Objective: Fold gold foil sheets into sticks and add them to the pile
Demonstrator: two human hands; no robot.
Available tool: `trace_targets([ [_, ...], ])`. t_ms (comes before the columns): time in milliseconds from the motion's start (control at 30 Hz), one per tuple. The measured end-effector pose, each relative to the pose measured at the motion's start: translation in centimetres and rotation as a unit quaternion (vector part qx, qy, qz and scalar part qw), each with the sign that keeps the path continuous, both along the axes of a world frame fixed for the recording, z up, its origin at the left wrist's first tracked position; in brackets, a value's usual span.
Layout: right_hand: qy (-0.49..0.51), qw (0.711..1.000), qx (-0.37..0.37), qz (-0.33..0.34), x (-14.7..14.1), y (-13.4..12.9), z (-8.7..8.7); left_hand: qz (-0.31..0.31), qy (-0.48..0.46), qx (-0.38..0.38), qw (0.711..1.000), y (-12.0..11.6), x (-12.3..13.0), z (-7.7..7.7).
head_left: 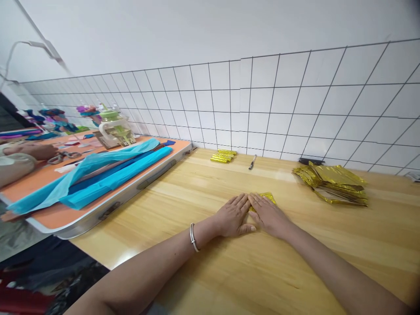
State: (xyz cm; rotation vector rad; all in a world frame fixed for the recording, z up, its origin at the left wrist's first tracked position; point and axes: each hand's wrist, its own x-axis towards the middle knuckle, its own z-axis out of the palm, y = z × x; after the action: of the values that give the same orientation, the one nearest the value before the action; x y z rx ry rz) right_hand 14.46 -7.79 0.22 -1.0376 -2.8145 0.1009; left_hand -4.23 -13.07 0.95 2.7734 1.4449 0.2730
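A piece of gold foil paper [269, 197] lies flat on the wooden table, mostly covered by my hands. My left hand [232, 215], with a silver bangle on its wrist, rests palm down at the paper's left side, fingers stretched out. Over the paper lies my right hand [267, 215], also flat, its fingertips meeting those of the left. Neither hand grasps anything. To the right is a loose stack of gold foil sheets [341, 177]. Several narrow folded gold strips [223, 156] sit near the wall.
A pen [252, 162] lies by the strips, and a black object [311, 161] is behind the stack. At left, an orange-topped table [98, 192] holds blue paper rolls [118, 179] and a green-lidded jug [114, 127]. Another person's hand [36, 151] is there. A wire grid [243, 103] lines the wall.
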Motion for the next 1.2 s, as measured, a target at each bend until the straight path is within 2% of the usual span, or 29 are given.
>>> trace_targets([
  [200, -0.005, 1.000, 0.001, -0.012, 1.2, 0.6, -0.1, -0.019, -0.004, -0.007, 1.000, -0.6, -1.8, 0.2],
  [533, -0.008, 0.999, 0.023, -0.043, 2.5, 1.1, -0.6, -0.016, -0.015, -0.023, 0.999, -2.2, -5.0, 0.8],
  [700, -0.006, 0.998, 0.031, -0.049, 2.4, 1.4, -1.1, 0.011, -0.017, -0.015, 1.000, -1.8, -3.3, 1.3],
  [800, -0.009, 0.998, 0.030, -0.051, 2.4, 1.6, -1.3, -0.028, -0.004, -0.025, 0.999, -1.6, -1.5, 1.1],
  [900, -0.009, 0.998, 0.030, -0.046, 2.5, 1.6, -1.4, -0.041, -0.006, -0.036, 0.998, -1.9, -1.1, 0.8],
  [1200, -0.001, 0.999, 0.036, -0.036, 2.6, 1.8, -1.7, -0.036, -0.022, -0.057, 0.997, -5.2, -5.8, 1.5],
])
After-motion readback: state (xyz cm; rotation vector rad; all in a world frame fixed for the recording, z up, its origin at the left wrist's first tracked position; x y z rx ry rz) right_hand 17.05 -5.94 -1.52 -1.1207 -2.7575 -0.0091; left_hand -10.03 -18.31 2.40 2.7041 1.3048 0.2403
